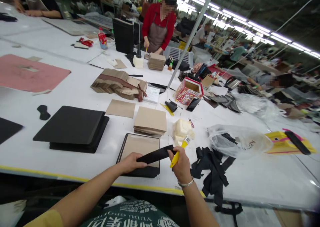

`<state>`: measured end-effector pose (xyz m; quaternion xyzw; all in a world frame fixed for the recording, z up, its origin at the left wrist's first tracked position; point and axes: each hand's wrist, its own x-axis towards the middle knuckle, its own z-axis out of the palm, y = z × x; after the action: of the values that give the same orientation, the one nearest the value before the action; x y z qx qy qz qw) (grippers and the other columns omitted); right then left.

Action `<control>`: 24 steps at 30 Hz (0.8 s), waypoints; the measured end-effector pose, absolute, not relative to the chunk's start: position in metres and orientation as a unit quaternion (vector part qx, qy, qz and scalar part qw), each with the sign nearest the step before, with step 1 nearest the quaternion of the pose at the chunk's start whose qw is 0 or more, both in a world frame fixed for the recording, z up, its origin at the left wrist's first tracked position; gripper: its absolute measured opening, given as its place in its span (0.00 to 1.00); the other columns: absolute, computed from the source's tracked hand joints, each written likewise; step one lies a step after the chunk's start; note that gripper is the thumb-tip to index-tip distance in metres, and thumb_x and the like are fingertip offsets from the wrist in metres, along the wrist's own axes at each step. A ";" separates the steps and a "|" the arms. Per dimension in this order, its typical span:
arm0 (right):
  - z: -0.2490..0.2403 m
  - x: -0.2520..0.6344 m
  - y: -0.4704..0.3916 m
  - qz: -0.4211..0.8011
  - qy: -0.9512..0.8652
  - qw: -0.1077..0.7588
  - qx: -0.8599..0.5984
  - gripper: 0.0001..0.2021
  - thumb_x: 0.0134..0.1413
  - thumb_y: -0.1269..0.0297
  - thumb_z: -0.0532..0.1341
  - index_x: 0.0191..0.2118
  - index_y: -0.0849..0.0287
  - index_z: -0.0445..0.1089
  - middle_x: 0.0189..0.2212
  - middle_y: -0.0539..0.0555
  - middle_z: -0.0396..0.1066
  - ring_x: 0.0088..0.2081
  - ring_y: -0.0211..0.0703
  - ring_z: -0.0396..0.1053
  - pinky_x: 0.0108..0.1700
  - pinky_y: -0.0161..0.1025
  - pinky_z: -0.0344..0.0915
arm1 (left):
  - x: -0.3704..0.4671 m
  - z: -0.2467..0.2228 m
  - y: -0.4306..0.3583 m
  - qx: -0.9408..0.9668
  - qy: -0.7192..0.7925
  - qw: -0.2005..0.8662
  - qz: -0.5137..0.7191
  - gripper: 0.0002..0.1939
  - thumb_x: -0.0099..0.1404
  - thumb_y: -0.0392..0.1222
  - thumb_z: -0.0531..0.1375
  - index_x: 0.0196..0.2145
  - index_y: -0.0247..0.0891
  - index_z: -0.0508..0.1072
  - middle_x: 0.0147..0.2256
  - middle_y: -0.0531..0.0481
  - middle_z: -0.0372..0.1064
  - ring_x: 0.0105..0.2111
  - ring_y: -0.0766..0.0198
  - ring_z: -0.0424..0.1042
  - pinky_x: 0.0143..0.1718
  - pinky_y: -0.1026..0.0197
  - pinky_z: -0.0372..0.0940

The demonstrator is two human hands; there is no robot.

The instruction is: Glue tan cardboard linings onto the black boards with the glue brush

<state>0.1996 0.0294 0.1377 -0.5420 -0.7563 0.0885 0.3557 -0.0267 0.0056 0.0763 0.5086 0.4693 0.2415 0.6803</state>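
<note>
A black strip (pixel 156 156) is stretched at a slant between my two hands. Its left end is pinched in my left hand (pixel 133 162). My right hand (pixel 181 163) grips the other end and also keeps hold of a yellow-handled brush (pixel 176 158), bristles pointing up and away. Below the strip lies a black panel (pixel 143 172) with a beige board (pixel 140 143) on it, partly hidden by the strip and my left hand. Loose black strips (pixel 212 168) lie in a heap right of my right hand.
Beige boards (pixel 150 120) are stacked behind the panel, near a cream block-like container (pixel 182 128). Black sheets (pixel 72 125) are piled at left. A plastic bag (pixel 237 142) and red box (pixel 188 91) stand right. Across the table, a person in red (pixel 160 26) works with a brush.
</note>
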 end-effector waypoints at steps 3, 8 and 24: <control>0.102 0.203 0.043 0.089 -0.718 0.336 -0.603 0.09 0.55 0.57 0.53 0.37 0.58 0.59 0.30 0.52 0.65 0.28 0.38 0.66 0.32 0.36 0.63 | -0.053 0.054 0.009 0.369 0.537 0.698 0.298 0.18 0.49 0.54 0.60 0.25 0.34 0.67 0.23 0.52 0.66 0.24 0.69 0.66 0.28 0.65 0.62; 0.043 0.186 0.055 0.129 -0.705 0.303 -0.628 0.11 0.56 0.56 0.51 0.37 0.59 0.60 0.28 0.52 0.65 0.26 0.39 0.65 0.31 0.35 0.61 | -0.067 0.034 0.023 0.316 0.631 0.621 0.340 0.19 0.50 0.56 0.58 0.24 0.34 0.65 0.25 0.50 0.66 0.21 0.70 0.64 0.19 0.69 0.58; -0.014 0.157 0.097 0.127 -0.696 0.257 -0.658 0.15 0.54 0.54 0.50 0.40 0.60 0.60 0.31 0.53 0.65 0.29 0.40 0.65 0.31 0.35 0.60 | -0.084 0.008 0.078 0.406 0.802 0.363 0.245 0.16 0.53 0.51 0.56 0.18 0.37 0.68 0.17 0.53 0.63 0.22 0.65 0.63 0.24 0.64 0.51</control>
<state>0.1567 0.0967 -0.0141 -0.6584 -0.6961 0.1266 0.2568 -0.0844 0.0782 0.0082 0.4057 0.8021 0.2452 0.3633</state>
